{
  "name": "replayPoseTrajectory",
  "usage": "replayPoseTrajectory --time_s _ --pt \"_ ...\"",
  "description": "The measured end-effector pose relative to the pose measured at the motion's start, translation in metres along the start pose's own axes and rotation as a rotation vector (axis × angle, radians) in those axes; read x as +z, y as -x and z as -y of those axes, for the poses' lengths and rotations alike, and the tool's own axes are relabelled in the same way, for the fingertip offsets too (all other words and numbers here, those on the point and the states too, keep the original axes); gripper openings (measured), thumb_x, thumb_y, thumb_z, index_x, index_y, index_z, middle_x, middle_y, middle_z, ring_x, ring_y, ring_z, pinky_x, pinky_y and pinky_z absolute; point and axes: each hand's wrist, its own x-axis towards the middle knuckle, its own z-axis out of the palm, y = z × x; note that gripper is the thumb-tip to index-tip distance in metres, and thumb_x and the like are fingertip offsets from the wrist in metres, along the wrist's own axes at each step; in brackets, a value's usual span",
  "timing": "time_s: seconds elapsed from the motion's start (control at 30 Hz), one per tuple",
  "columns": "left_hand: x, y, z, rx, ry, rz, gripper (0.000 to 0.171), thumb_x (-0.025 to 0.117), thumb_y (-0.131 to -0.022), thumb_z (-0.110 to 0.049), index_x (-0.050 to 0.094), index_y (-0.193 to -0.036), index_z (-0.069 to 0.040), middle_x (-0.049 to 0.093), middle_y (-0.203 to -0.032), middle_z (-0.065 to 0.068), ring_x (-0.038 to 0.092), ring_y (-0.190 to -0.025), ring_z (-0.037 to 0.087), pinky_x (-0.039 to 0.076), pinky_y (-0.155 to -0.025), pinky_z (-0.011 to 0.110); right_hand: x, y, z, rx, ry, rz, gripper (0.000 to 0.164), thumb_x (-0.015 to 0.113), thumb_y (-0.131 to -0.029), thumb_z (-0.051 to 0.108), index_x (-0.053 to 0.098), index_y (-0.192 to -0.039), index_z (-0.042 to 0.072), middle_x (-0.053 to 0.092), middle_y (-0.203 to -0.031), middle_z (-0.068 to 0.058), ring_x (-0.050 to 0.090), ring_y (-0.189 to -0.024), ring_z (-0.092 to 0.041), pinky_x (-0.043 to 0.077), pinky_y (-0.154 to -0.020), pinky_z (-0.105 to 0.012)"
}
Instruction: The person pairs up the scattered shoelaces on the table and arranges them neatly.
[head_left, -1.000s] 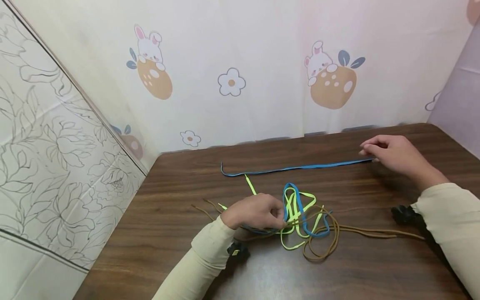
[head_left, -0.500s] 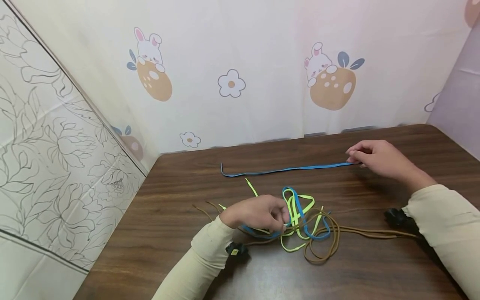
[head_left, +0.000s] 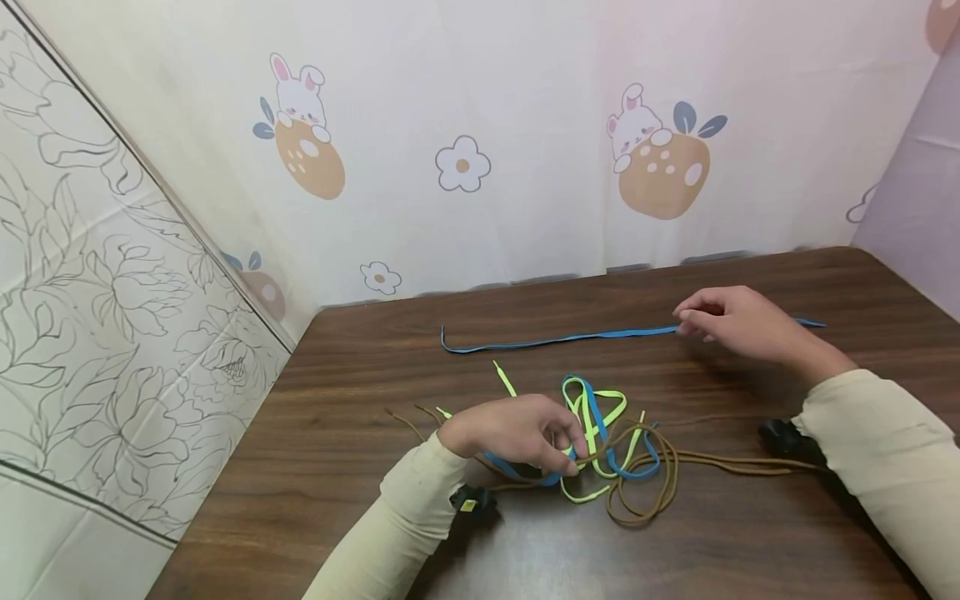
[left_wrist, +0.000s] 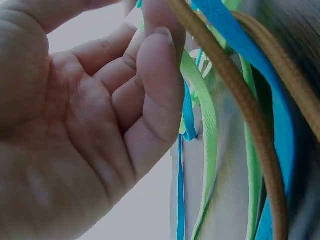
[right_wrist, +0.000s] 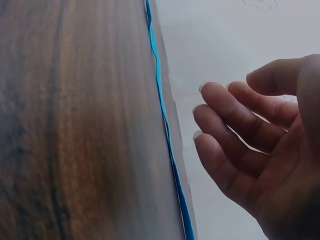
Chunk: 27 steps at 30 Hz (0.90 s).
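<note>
A blue flat shoelace (head_left: 558, 339) lies stretched along the far part of the table, its left end bent up. Over its right portion hovers my right hand (head_left: 738, 325), fingers loosely bent; the right wrist view shows the lace (right_wrist: 162, 107) apart from the fingertips. Nearer, a loose tangle joins a neon green shoelace (head_left: 613, 394), a second blue shoelace (head_left: 597, 417) and a round brown shoelace (head_left: 731, 460). My left hand (head_left: 521, 429) is at the tangle's left side, thumb and forefinger pinching the brown lace. The pinching tips are cut off in the left wrist view.
The dark wooden table (head_left: 330, 467) ends at a curtain (head_left: 525, 225) printed with rabbits and flowers. A flower-patterned panel (head_left: 135, 275) stands along the left. Brown lace ends (head_left: 405, 421) stick out left of the left hand.
My right hand has slid left along the straight blue lace and come off it, leaving its right end lying on the table. The left hand has shifted slightly right and nearer.
</note>
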Motion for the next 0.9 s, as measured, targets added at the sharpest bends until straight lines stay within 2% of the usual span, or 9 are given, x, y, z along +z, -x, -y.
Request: replayPoseTrajectory --time_s 0.17,0.37,0.53,0.7,0.9 --pt "0.002 0.000 -0.003 0.019 0.054 0.035 0.002 0.070 -0.095 -0.009 0.070 -0.093 -0.010 0.067 -0.071 -0.002 0.063 -0.060 0.015 0.052 -0.062 0.024 0.004 0.000 0.008 -0.013 0.008 0.019 0.030 0.054 -0.106 0.025 0.067 -0.119 0.001 0.073 -0.097 -0.007 0.066 -0.090 -0.026 0.054 -0.071 -0.029" --pt "0.005 0.000 -0.007 0.018 -0.008 0.044 0.007 0.065 -0.099 -0.011 0.066 -0.092 -0.009 0.067 -0.072 -0.005 0.064 -0.061 0.014 0.054 -0.065 0.024 0.010 0.000 0.026 -0.045 0.029 0.041 0.030 0.056 -0.105 0.029 0.069 -0.117 0.005 0.073 -0.096 -0.003 0.064 -0.091 -0.024 0.051 -0.072 -0.035" --pt "0.007 0.000 -0.011 0.041 0.019 0.057 0.009 0.064 -0.098 -0.004 0.061 -0.091 -0.008 0.069 -0.073 -0.003 0.063 -0.063 0.012 0.055 -0.064 0.027 0.016 -0.002 0.035 -0.077 0.047 0.063 0.029 0.056 -0.104 0.029 0.069 -0.116 0.006 0.072 -0.095 -0.001 0.063 -0.089 -0.020 0.050 -0.071 -0.037" --pt "0.009 0.000 -0.014 0.055 0.072 0.111 0.008 0.054 -0.100 0.003 0.056 -0.098 -0.005 0.072 -0.077 -0.001 0.069 -0.075 0.010 0.048 -0.063 0.020 0.021 -0.002 0.041 -0.101 0.063 0.083 0.026 0.057 -0.104 0.027 0.070 -0.115 0.007 0.073 -0.095 0.001 0.063 -0.088 -0.018 0.050 -0.071 -0.036" --pt "0.009 -0.002 -0.018 0.029 0.091 0.120 0.010 0.046 -0.099 0.006 0.048 -0.104 -0.003 0.074 -0.079 0.001 0.069 -0.068 0.015 0.055 -0.063 0.026 0.026 0.003 0.058 -0.153 0.060 0.124 0.025 0.059 -0.103 0.029 0.070 -0.115 0.010 0.072 -0.097 0.001 0.063 -0.088 -0.016 0.050 -0.073 -0.037"
